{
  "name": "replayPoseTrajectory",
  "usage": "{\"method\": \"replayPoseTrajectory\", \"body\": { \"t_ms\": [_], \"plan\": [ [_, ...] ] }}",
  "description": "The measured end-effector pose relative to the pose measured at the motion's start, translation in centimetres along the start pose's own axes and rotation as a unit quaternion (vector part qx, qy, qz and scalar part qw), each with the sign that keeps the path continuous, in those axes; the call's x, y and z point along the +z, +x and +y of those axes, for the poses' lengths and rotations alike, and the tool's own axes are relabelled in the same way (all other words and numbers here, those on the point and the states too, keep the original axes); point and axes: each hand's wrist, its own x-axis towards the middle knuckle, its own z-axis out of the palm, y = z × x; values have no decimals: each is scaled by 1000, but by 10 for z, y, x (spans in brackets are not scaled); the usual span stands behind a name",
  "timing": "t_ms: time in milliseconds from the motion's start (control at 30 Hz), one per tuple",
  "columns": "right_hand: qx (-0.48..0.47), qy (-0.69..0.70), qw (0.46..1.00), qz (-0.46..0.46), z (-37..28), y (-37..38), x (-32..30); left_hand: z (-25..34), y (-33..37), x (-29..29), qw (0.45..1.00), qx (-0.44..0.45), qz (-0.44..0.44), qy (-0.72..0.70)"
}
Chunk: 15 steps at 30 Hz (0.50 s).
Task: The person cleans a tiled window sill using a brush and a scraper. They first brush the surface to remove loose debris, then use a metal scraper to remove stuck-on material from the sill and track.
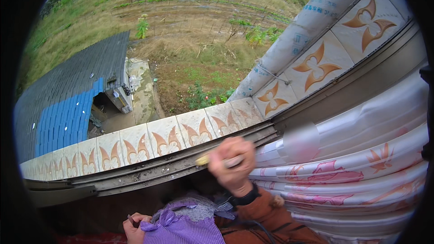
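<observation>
My right hand (233, 165), blurred by motion, is raised over the window track (169, 169), its fingers closed around a short pale tool (202, 160). A yellowish end sticks out on the left of the fist; the kind of tool cannot be made out. A dark band and a brown sleeve show on that arm. Low in the picture, my left hand (135, 229) is closed beside purple checked cloth (183, 231). Something small and dark shows at its fingers, too little to name. Grit and pale flecks lie in the metal track.
Decorated tiles (135, 147) line the outer sill. A pale pipe (296, 38) slants up on the right. White curtain (316, 174) with pink and orange prints hangs close to my right arm. Outside, below, are a grey and blue shed roof (68, 104) and a grassy field (190, 13).
</observation>
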Motion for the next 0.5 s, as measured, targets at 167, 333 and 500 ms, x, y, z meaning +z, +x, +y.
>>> {"method": "replayPoseTrajectory", "body": {
  "t_ms": [167, 333, 500],
  "plan": [
    [31, 81, 996, 30, -16, -5, 26, 8, 0, -7, 999, 24, -21, 32],
    [135, 117, 971, 162, 20, 35, -99, 11, 0, 1, 1000, 14, -10, 19],
    [34, 18, 988, 149, 38, 46, -174, 20, 4, 16, 999, 23, -16, 30]
  ]
}}
